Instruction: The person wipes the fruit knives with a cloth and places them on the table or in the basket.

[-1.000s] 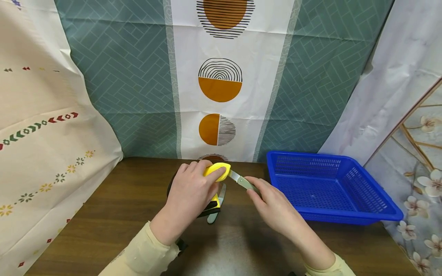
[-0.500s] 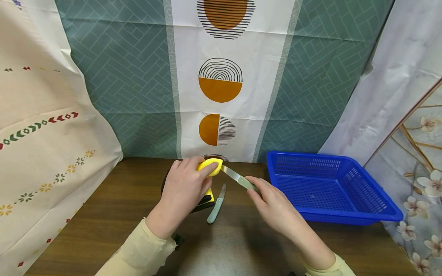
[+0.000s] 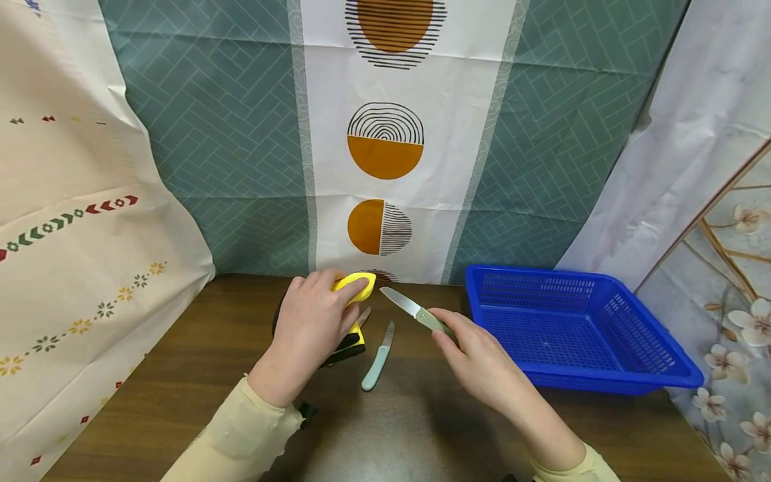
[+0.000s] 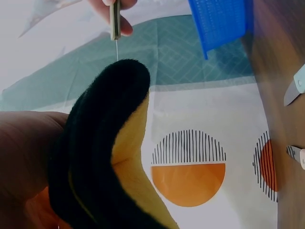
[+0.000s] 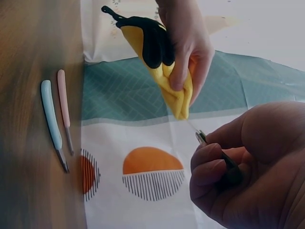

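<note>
One yellow cloth (image 5: 164, 83) pinched in left hand (image 3: 308, 325), one knife (image 3: 423, 316) gripped in right hand (image 3: 474, 348)

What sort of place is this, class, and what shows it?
Probably a makeshift tabletop workspace, judging by the brown table, the patterned hanging cloths around it and the blue basket on top.

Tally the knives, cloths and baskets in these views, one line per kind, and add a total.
Knives: 3 (green knife in the right hand; light blue knife and pink knife on the table)
Cloths: 1 (yellow and black cloth in the left hand)
Baskets: 1 (blue basket)
Total: 5
</note>
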The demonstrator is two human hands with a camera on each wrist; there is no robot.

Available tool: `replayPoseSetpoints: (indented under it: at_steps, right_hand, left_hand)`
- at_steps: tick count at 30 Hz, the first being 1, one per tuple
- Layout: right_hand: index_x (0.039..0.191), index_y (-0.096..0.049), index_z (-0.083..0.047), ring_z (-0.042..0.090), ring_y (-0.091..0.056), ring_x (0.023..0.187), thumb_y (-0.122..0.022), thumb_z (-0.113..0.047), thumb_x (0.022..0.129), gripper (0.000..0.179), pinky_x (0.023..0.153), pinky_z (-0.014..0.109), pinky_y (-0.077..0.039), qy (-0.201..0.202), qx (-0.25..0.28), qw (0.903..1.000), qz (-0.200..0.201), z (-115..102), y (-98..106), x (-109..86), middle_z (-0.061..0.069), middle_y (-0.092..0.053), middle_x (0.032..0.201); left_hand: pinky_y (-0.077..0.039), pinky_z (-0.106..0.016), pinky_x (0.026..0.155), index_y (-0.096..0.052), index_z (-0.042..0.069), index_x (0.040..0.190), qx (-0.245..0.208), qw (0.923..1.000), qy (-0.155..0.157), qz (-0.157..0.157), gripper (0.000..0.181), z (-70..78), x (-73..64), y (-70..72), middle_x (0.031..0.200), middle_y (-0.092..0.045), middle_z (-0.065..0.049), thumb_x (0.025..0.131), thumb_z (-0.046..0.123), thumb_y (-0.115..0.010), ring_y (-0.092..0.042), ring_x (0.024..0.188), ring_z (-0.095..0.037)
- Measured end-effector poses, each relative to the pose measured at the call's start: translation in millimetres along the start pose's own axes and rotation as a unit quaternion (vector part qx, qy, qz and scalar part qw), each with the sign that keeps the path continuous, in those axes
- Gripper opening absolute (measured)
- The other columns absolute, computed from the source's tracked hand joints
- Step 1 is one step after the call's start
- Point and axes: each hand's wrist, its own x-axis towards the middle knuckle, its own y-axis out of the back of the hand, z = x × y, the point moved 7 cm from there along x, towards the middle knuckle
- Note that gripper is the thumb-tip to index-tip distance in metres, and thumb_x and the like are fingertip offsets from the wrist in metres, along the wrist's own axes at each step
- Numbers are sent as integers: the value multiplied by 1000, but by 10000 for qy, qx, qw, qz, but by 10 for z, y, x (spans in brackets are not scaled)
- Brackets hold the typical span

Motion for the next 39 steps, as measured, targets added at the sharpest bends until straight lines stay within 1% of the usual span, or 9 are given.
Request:
replayPoseSetpoints:
  at_steps: [8, 15, 17, 21, 25, 29, 31, 36, 39]
  right_hand:
    - [152, -64, -23, 21, -57, 94, -62, -20, 113, 39, 81, 43, -47, -24, 52, 10000, 17, 15, -4, 6, -2, -64, 112]
    - [148, -64, -27, 16, -57, 69, -62, -19, 113, 36, 62, 36, -48, -267, 316, 9990, -159, 46, -22, 14, -1, -59, 85]
    - [146, -63, -28, 14, -59, 68, -62, -17, 113, 34, 60, 35, -49, -320, 429, 9983, -216, 52, -35, 18, -2, -62, 85]
    - [143, -59, -29, 14, -64, 71, -59, -15, 114, 32, 61, 35, -50, -344, 534, 9978, -211, 57, -40, 25, -6, -69, 96]
    - [141, -58, -30, 14, -61, 74, -58, -15, 114, 31, 65, 36, -50, -212, 423, 9988, -87, 45, -19, 24, -9, -71, 106]
    - [140, -58, -30, 16, -55, 77, -58, -15, 115, 29, 70, 37, -47, -4, 271, 9996, 52, 29, 0, 19, -8, -72, 108]
    - [141, -59, -29, 15, -54, 77, -58, -15, 115, 29, 70, 38, -46, 49, 211, 9997, 105, 26, 7, 21, -8, -72, 107]
    - [146, -66, -23, 16, -58, 86, -55, -19, 117, 32, 77, 41, -49, 127, 10, 9996, 236, 27, 24, 43, -10, -71, 103]
    - [145, -70, -18, 16, -59, 87, -56, -19, 117, 32, 78, 41, -49, 223, -93, 9992, 319, 28, 33, 56, -8, -68, 99]
  left_hand:
    - [-49, -47, 69, -83, 21, 127, -59, 10000, 5, -2, 38, -5, -3, 16, 105, -71, -15, 90, 15, -87, -69, 88, -37]
    - [-47, -46, 69, -83, 21, 128, -66, 10000, 17, -32, 40, -4, -3, 40, 107, -72, -14, 89, 16, -88, -69, 89, -36]
    - [-47, -46, 68, -83, 21, 128, -66, 10000, 7, -14, 40, 0, -2, 53, 107, -72, -14, 89, 16, -88, -69, 89, -37]
    - [-47, -45, 68, -83, 21, 129, -95, 10000, 2, -15, 40, 8, 2, 71, 107, -72, -14, 90, 16, -88, -69, 89, -36]
    - [-47, -45, 69, -82, 21, 130, -132, 9999, 15, -56, 40, 15, 8, 77, 108, -72, -14, 90, 17, -88, -69, 90, -36]
    - [-48, -46, 70, -82, 21, 130, -158, 9999, 6, -41, 41, 26, 15, 89, 108, -72, -14, 90, 17, -88, -70, 91, -36]
    - [-48, -46, 70, -82, 21, 130, -169, 9999, -5, -27, 40, 34, 20, 97, 108, -72, -14, 90, 18, -88, -70, 91, -36]
    - [-48, -46, 71, -82, 21, 130, -196, 9998, -14, -7, 40, 54, 32, 111, 110, -72, -14, 91, 18, -88, -70, 91, -37]
    - [-48, -46, 72, -82, 21, 131, -227, 9997, -17, 12, 40, 63, 38, 119, 110, -72, -14, 91, 18, -88, -70, 92, -37]
